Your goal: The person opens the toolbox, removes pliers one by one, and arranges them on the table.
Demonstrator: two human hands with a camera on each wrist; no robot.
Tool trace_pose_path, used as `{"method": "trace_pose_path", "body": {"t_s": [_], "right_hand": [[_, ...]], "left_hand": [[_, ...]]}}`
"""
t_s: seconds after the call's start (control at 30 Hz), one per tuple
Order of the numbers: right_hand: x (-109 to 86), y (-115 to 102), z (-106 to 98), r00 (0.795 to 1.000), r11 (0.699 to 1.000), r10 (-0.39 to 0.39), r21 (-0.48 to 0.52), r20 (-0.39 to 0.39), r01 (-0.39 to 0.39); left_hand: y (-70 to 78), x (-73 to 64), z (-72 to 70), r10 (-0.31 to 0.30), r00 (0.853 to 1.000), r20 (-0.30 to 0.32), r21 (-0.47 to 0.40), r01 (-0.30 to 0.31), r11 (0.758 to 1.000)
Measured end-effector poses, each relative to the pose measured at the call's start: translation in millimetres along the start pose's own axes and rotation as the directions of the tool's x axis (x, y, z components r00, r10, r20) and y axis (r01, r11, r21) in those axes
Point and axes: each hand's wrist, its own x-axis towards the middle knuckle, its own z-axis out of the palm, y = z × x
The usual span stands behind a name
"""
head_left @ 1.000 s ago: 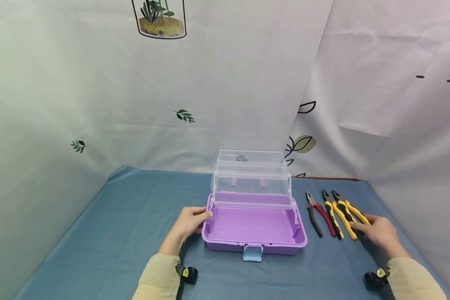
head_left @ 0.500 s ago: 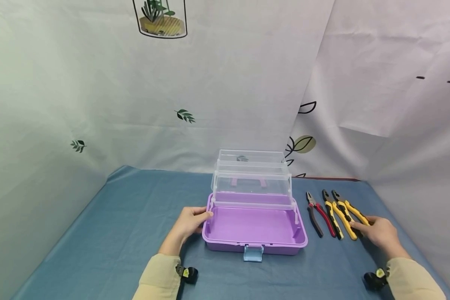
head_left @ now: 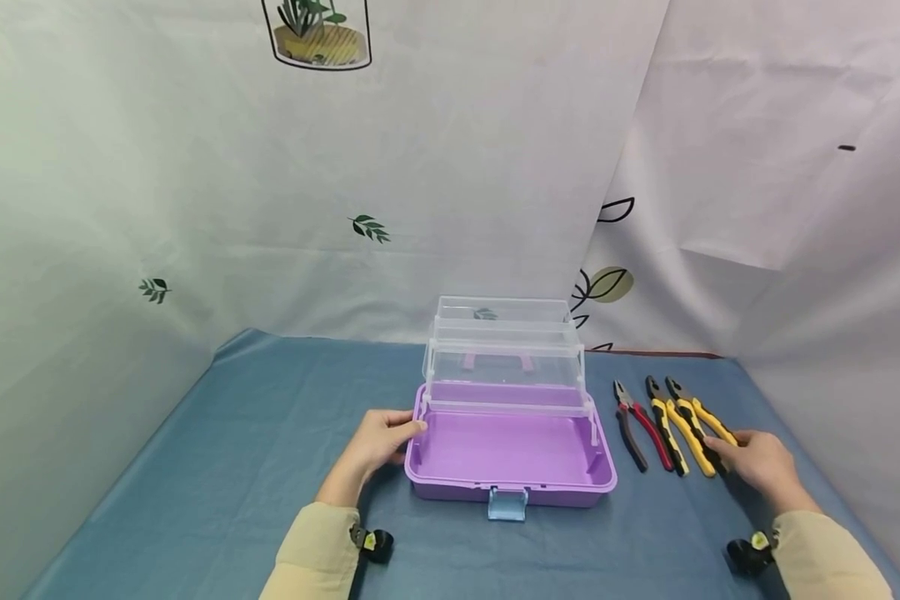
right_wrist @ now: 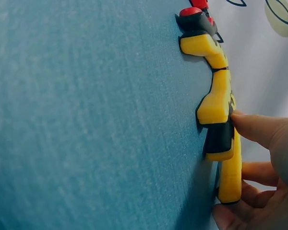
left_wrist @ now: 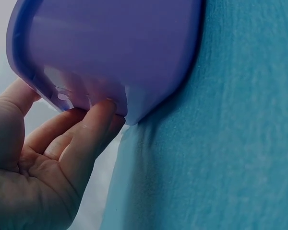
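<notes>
A purple toolbox [head_left: 510, 450] stands with its lid up, its clear trays [head_left: 506, 367] folded out at the back. My left hand [head_left: 381, 437] holds the left wall, thumb over the rim. In the left wrist view the fingers [left_wrist: 98, 120] press against the outer side. My right hand [head_left: 761, 467] grips the rightmost yellow-and-black pliers [head_left: 693, 417], thumb on one handle and fingers round the other. Beside them lie another yellow-and-black pliers [head_left: 671, 429] and red-and-black pliers [head_left: 633, 423], all on the cloth with their heads pointing away.
Blue cloth [head_left: 285, 417] covers the table. Pale printed fabric [head_left: 495, 167] hangs behind it and along both sides. A light-blue latch [head_left: 507, 504] hangs down at the toolbox's front.
The head view has shifted very slightly. Both hands keep their places, left on the toolbox and right on the pliers.
</notes>
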Motion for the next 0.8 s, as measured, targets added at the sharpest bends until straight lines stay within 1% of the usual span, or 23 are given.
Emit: {"method": "trace_pose_path", "body": {"t_s": [0.17, 0.3, 0.4, 0.53, 0.6, 0.67, 0.7, 0.73, 0.8], "right_hand": [[-1.5, -1, 1, 1.0, 1.0, 0.006, -0.016, 0.015, -0.005], [-1.3, -3, 3, 0.999, 1.0, -0.007, 0.005, 0.031, 0.007], [-2.1, -5, 4, 0.998, 0.999, -0.053, 0.012, 0.023, 0.053], [-5.6, -14, 7, 0.989, 0.99, -0.139, -0.036, -0.051, 0.137], [-8.1, -21, 9, 0.98, 0.984, -0.173, -0.057, -0.095, 0.168], [-11.4, -31, 13, 0.97, 0.979, -0.202, -0.065, -0.138, 0.194], [-13.1, -36, 15, 0.964, 0.976, -0.216, -0.062, -0.153, 0.209], [-15.1, -42, 17, 0.957, 0.971, -0.236, -0.06, -0.169, 0.229], [-18.2, -52, 20, 0.938, 0.96, -0.28, -0.062, -0.206, 0.273]], "left_hand": [[1.8, -1.5, -2.9, 0.006, 1.0, 0.019, 0.006, -0.006, 1.0], [0.2, -0.5, -6.5, 0.029, 0.998, 0.047, 0.01, -0.029, 1.0], [-1.6, 0.9, -9.0, 0.067, 0.995, 0.075, 0.02, -0.068, 0.997], [-2.1, -0.4, -11.1, 0.111, 0.989, 0.103, 0.035, -0.115, 0.993], [-1.9, -1.0, -11.1, 0.125, 0.989, 0.078, 0.048, -0.129, 0.991], [-0.6, -1.8, -12.9, 0.15, 0.988, 0.033, 0.096, -0.153, 0.984], [0.7, -2.1, -14.6, 0.165, 0.986, 0.007, 0.135, -0.164, 0.977], [2.0, -2.2, -16.7, 0.181, 0.983, -0.024, 0.179, -0.174, 0.968], [5.4, -2.5, -23.1, 0.227, 0.972, -0.069, 0.286, -0.199, 0.937]]}}
